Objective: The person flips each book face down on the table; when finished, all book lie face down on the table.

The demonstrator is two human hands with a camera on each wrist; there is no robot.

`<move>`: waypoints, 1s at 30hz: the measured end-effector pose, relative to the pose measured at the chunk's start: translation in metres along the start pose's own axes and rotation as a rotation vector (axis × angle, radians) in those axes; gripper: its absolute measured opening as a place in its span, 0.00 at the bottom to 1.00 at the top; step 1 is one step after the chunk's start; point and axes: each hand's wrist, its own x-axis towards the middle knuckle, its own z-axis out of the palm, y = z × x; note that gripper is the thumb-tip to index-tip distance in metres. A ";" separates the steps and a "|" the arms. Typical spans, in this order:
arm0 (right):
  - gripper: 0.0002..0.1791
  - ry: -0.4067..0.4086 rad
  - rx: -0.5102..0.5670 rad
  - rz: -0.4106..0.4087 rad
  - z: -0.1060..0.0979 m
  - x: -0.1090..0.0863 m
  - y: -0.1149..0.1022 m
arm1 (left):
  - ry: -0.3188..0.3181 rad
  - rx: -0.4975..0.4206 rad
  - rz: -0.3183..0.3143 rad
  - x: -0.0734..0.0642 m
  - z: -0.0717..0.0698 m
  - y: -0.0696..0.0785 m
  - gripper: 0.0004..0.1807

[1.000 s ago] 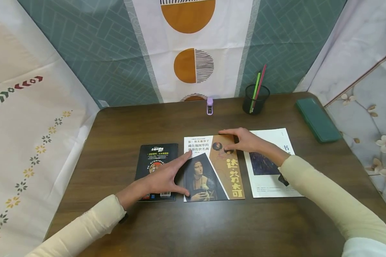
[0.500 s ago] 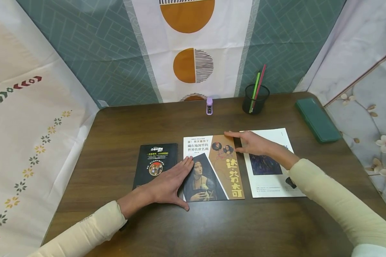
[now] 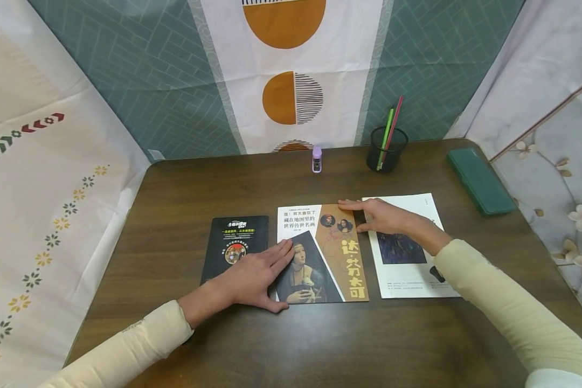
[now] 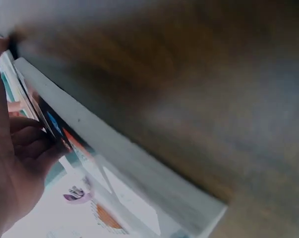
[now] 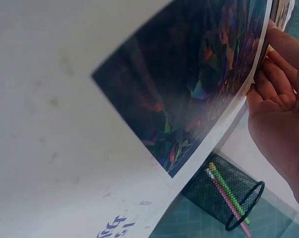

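Observation:
A book with a tan and white cover and a portrait of a woman (image 3: 349, 258) lies in the middle of the table. My left hand (image 3: 254, 277) rests along its left side, fingertips on the portrait and thumb near the lower left corner. At the upper right, my right hand (image 3: 385, 216) touches the same book, with fingers at the top corner and thumb by the right edge. Under my left hand and wrist, a black book (image 3: 237, 237) is partly covered. A white book with a dark picture (image 3: 400, 277) lies beneath my right hand and wrist.
At the back of the brown table (image 3: 194, 188) stand a small purple bottle (image 3: 317, 160) and a black mesh cup (image 3: 387, 153) holding a green and a pink pencil. A dark green case (image 3: 482, 181) lies near the right edge. Patterned cloths hang behind and at both sides.
My right hand has moved right, off the two small round pictures to the corner of the middle book. My left hand has shifted slightly down and right. The books look unmoved.

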 end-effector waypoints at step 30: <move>0.29 0.185 0.048 -0.066 0.004 -0.002 0.005 | 0.635 -0.018 0.097 -0.007 -0.028 -0.001 0.33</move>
